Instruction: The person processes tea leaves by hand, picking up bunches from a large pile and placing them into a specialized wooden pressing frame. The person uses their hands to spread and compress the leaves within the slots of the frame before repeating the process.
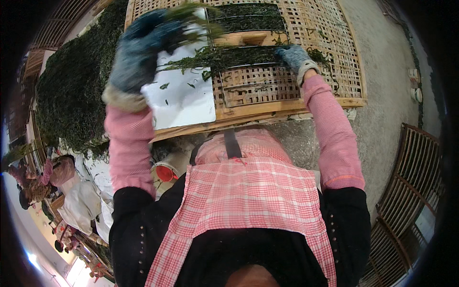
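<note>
My left hand (143, 50), in a blue work glove with a pale cuff, is raised over a white board (183, 100); motion blurs it. Green leafy strands (193, 21), blurred too, hang from its fingers. My right hand (296, 59), gloved alike, rests its fingertips on the right end of a dark green band of strands (247, 56) within a thin frame on a woven bamboo tray (322, 21). Whether its fingers grip the strands cannot be told. Loose strands stretch from the band's left end onto the board. A wooden bar (247, 38) divides this band from another green band (247, 18).
A large heap of green strands (71, 86) lies left of the tray. Below it stands a bucket with red inside (166, 172). A slatted rack (405, 193) is at the right. Several people work at the far left, near white sacks (82, 204).
</note>
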{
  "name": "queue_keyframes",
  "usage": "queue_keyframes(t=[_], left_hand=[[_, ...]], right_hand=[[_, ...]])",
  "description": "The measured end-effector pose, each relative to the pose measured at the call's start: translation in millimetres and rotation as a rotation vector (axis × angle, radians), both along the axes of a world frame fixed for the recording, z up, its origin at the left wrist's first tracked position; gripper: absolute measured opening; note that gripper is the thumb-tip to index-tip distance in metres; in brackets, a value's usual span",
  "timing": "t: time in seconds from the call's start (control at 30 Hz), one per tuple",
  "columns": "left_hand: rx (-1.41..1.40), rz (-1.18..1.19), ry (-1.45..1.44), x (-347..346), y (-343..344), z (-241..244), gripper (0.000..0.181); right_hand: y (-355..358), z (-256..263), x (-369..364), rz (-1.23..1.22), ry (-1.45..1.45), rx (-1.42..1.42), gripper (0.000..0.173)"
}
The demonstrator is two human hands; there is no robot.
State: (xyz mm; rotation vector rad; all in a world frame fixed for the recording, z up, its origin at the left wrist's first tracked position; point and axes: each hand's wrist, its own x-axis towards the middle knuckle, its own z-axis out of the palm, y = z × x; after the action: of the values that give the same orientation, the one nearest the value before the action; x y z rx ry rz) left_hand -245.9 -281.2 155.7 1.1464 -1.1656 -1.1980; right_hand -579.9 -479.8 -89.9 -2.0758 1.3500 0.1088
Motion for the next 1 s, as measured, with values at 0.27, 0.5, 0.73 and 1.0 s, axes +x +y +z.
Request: queue_keyframes(t=[0.27, 0.5, 0.73, 1.0], left_hand=[[0.083, -0.07, -1.434, -67.2, -38.0, -151.1, 0.024], [0.359, -0.235, -1.462, -71.1, -56.8, -192.5, 0.026], [0.228, -0.09, -1.51, -18.7, -16.3, -136.6, 0.076], [0.248, 0.075, -1.179, -56.9, -32.9, -139.9, 0.029]], right_hand=[[6.3, 45.0, -11.0, 0.043, -0.079, -0.056, 0.027], [43.2, 27.3, 88.8, 0.295, -0.206, 0.022, 0.037], [32.6, 12.6, 67.6, 0.453, -0.482, -0.094, 0.033], [88.6, 19.2, 164.4, 0.048, -0.303, 0.169, 0.038]])
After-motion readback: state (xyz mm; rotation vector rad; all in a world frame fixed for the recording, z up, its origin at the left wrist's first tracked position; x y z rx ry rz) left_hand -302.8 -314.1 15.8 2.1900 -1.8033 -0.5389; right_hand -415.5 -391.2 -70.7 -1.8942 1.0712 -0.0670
